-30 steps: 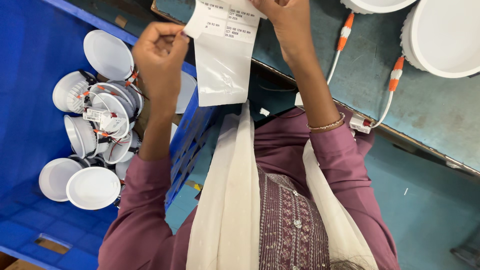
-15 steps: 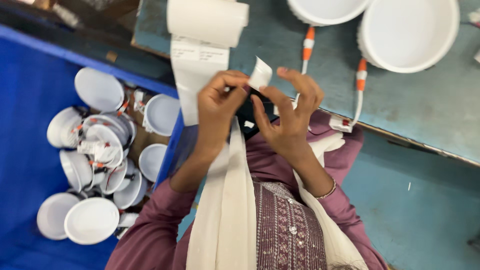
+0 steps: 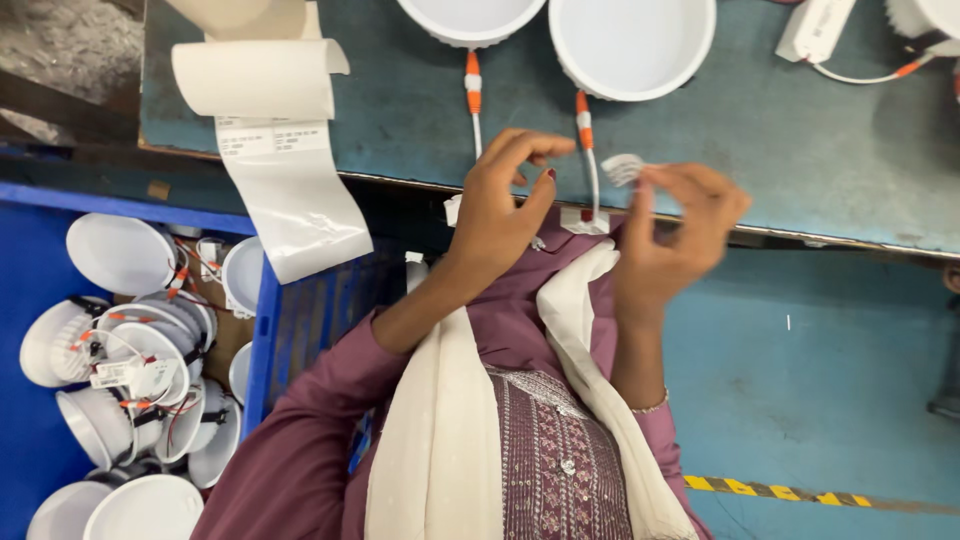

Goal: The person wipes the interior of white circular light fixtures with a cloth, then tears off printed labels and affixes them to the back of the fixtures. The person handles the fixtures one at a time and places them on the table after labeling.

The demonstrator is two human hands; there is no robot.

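My right hand (image 3: 672, 225) pinches a small white label sticker (image 3: 622, 168) between thumb and fingertips, just over the front edge of the teal workbench (image 3: 800, 160). My left hand (image 3: 500, 215) hovers beside it with fingers spread and nothing in it, next to the orange-and-white cable connectors (image 3: 583, 110) of two round white downlights (image 3: 632, 45). A roll of white label backing paper (image 3: 255, 80) lies at the bench's left end, and its loose strip (image 3: 300, 205) hangs over the edge.
A blue plastic crate (image 3: 300, 320) at the left holds several white downlights (image 3: 120, 255) with wires and tags. A white driver box (image 3: 815, 28) and another lamp lie at the bench's far right. The floor is blue with a yellow-black striped line (image 3: 800, 492).
A second ago both hands were raised at the label strip. They have come down and apart; the right hand now carries a peeled sticker to the right, the left hand has let go.
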